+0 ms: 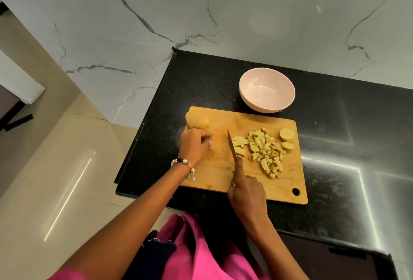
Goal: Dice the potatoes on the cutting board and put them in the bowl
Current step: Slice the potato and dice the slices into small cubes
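White marble wall point(201, 11), black counter point(335, 123), glossy beige floor point(55, 156).

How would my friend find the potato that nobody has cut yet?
Look at the wooden cutting board on the black counter. Go to its far left corner, just beyond the left hand. The whole potato lies there, big, smooth and in one piece, unlike the small diced pieces and round slices on the board's right.

Place: you're in a home kitchen | Signs: black granite tabletop point(335, 123), marble-look wall point(201, 11), wooden cutting board point(223, 168), diced potatoes point(266, 152)
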Demonstrator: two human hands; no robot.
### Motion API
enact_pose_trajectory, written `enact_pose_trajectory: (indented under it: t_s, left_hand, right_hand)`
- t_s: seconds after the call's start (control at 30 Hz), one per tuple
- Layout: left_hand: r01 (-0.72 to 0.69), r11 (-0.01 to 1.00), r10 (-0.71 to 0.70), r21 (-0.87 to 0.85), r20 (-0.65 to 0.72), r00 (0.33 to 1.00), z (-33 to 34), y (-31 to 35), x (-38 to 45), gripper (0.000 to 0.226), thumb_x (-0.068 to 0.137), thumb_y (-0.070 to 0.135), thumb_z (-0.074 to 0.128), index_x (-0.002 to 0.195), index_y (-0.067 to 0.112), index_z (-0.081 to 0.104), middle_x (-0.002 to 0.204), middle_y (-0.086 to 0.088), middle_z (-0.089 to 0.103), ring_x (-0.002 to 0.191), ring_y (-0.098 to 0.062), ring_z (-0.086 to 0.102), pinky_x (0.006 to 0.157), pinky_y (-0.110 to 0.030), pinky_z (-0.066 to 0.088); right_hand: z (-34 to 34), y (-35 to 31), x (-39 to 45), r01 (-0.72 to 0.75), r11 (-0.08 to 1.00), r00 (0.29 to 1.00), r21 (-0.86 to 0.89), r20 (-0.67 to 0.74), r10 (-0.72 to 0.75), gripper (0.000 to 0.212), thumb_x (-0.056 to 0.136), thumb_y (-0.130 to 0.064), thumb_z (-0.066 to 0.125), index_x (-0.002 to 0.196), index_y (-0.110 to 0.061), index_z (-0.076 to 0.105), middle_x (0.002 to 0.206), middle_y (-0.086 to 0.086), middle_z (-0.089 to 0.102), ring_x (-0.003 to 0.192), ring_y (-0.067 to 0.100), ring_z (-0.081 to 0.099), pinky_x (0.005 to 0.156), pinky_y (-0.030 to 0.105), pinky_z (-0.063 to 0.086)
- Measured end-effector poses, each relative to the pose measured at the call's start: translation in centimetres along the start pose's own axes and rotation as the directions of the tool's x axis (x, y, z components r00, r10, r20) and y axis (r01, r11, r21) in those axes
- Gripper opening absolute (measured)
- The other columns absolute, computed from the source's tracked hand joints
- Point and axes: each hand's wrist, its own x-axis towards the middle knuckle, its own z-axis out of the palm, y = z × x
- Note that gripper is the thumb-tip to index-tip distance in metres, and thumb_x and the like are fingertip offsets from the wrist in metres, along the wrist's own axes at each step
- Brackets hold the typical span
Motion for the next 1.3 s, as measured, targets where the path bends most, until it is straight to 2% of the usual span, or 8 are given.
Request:
enact_pose_trajectory:
  t_s: [0.17,0.27,0.43,0.53,0.63,0.8,1.03,1.3]
  left_hand:
    - [-0.043,0.999,0.043,0.025,0.019,0.999,0.8,0.6,0.2,0.023,0.084,0.015,0.068,0.106,0.016,0.07,0.106,0.001,0.07,0.093,-0.009,0.062,0.085,-0.024,0.051]
    - [-0.078,0.997,0.077,0.011,0.044,0.996,1.4,1.1,0.4,0.022,0.083,0.017,0.069,0.105,0.017,0.071,0.104,0.001,0.071,0.089,-0.009,0.063,0.084,-0.028,0.053]
    - [-0.117,0.992,0.118,-0.036,0.022,0.993,2.1,2.6,0.8,0.02,0.085,0.016,0.067,0.103,0.014,0.072,0.103,0.0,0.071,0.089,-0.008,0.062,0.081,-0.019,0.048]
    - [-0.17,0.98,0.169,-0.105,-0.012,0.985,2.5,3.9,1.1,0.017,0.085,0.017,0.066,0.1,0.015,0.073,0.098,-0.001,0.072,0.082,-0.005,0.06,0.076,-0.016,0.046]
    - [-0.263,0.954,0.263,-0.142,-0.025,0.965,3.5,5.9,1.9,0.016,0.084,0.019,0.067,0.098,0.013,0.074,0.093,-0.001,0.073,0.078,-0.005,0.06,0.075,-0.018,0.049]
    - [-0.454,0.89,0.454,-0.044,0.187,0.871,7.2,9.6,4.5,0.022,0.083,0.02,0.068,0.104,0.012,0.071,0.098,-0.005,0.07,0.086,-0.013,0.061,0.082,-0.028,0.049]
    - [-0.774,0.558,0.519,0.3,0.601,0.607,11.0,13.7,6.7,0.049,0.089,0.028,0.061,0.135,0.025,0.047,0.132,-0.005,0.052,0.12,-0.026,0.045,0.096,-0.041,0.041]
    - [-0.831,0.436,0.606,0.344,0.57,0.554,11.8,13.5,7.5,0.037,0.093,0.03,0.05,0.128,0.018,0.055,0.117,-0.008,0.061,0.106,-0.025,0.054,0.088,-0.035,0.041]
  right_hand:
    - [-0.4,2.0,0.1,-0.049,0.994,0.997,0.102,-0.053,0.054,0.063,0.097,-0.022,0.034,0.151,-0.02,0.004,0.095,0.014,0.065,0.085,0.033,0.06,0.063,0.034,0.035]
    - [-1.2,3.2,-0.1,0.015,0.958,0.992,0.285,-0.122,0.021,0.053,0.098,-0.025,0.04,0.149,-0.022,0.025,0.099,0.016,0.067,0.086,0.035,0.061,0.067,0.037,0.044]
    - [-2.9,5.3,-0.4,0.063,0.795,0.972,0.603,-0.219,0.089,0.042,0.094,-0.019,0.055,0.136,-0.02,0.05,0.106,-0.007,0.066,0.09,0.007,0.059,0.074,0.021,0.045]
    - [-2.8,7.5,-0.5,0.064,0.673,0.964,0.736,-0.22,0.149,0.039,0.093,-0.026,0.056,0.129,-0.041,0.05,0.07,-0.025,0.054,0.064,-0.002,0.045,0.063,0.021,0.041]
    - [-2.7,9.3,-1.0,0.036,0.61,0.936,0.791,-0.24,0.256,0.04,0.087,-0.046,0.056,0.125,-0.054,0.049,0.077,-0.022,0.047,0.072,0.004,0.047,0.066,0.032,0.044]
    - [-2.4,11.4,-1.4,-0.014,0.567,0.892,0.824,-0.246,0.379,0.039,0.095,-0.025,0.054,0.132,-0.037,0.05,0.05,-0.007,0.044,0.049,0.021,0.036,0.041,0.046,0.039]
    - [-2.0,11.8,-1.4,-0.05,0.566,0.863,0.823,-0.25,0.439,0.039,0.095,-0.025,0.053,0.134,-0.026,0.052,0.058,-0.012,0.055,0.048,0.013,0.043,0.045,0.042,0.046]
    - [-2.1,11.3,-0.8,-0.067,0.597,0.874,0.799,-0.242,0.422,0.043,0.095,-0.024,0.053,0.137,-0.026,0.046,0.052,-0.002,0.045,0.047,0.016,0.035,0.042,0.041,0.04]
